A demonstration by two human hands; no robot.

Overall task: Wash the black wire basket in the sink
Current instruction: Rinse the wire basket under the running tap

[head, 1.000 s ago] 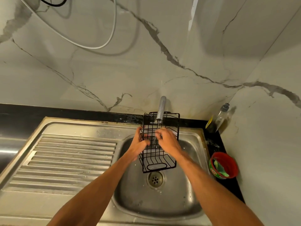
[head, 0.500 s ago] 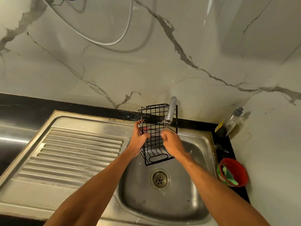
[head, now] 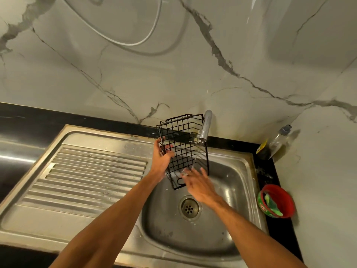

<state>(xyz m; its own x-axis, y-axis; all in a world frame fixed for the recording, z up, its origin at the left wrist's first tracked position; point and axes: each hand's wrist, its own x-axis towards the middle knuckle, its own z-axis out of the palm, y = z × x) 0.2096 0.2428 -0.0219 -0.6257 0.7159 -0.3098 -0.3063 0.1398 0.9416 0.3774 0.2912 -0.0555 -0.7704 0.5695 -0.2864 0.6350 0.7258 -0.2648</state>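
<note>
The black wire basket (head: 183, 144) is held tilted over the steel sink (head: 237, 182), its top end up beside the tap spout (head: 205, 126). My left hand (head: 161, 159) grips the basket's left side, with the thumb curled round the wires. My right hand (head: 199, 184) is spread with straight fingers at the basket's lower end, fingertips against the wires where water runs down. The basket's bottom corner is partly hidden behind my right hand.
The drain (head: 189, 207) lies under my right wrist. A ribbed draining board (head: 92, 176) is on the left. A red tub with a green sponge (head: 276, 202) and a clear bottle (head: 280, 140) stand on the black counter at right. The marble wall is close behind.
The basket has swung leftward, away from under the spout. My right hand has let go of the wires and slid down to the lower end, fingers now spread.
</note>
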